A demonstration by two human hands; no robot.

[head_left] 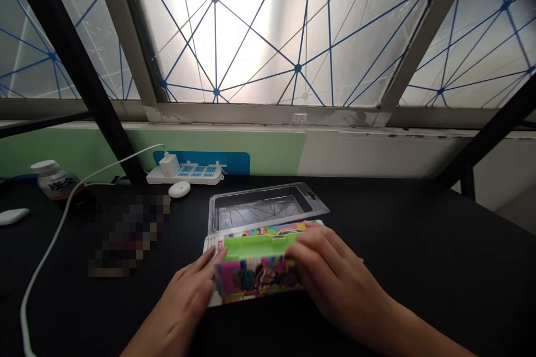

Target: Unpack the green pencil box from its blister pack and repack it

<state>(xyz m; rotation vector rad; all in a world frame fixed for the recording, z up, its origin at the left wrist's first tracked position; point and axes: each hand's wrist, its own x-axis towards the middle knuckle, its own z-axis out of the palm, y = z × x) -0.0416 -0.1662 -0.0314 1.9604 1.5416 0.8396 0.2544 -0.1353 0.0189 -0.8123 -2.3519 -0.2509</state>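
In the head view, a bright green plastic pencil case (259, 246) lies on a colourful printed card (212, 242). Its picture-covered lid (259, 279) is swung open towards me, slightly blurred, showing the green inside. My left hand (195, 284) grips the case's left end, with thumb and fingers at the corner. Curled over the right end and the lid's edge is my right hand (330, 268), which hides that end of the case. Just behind the card, a clear plastic blister shell (268, 206) rests on the black table (419, 268).
A white power strip (188, 175) with a plugged-in charger (169, 165) stands by the wall. Near it are a round white case (179, 189) and a white bottle (54, 178). A white cable (54, 240) loops along the left. A pixelated patch covers something left of my hands.
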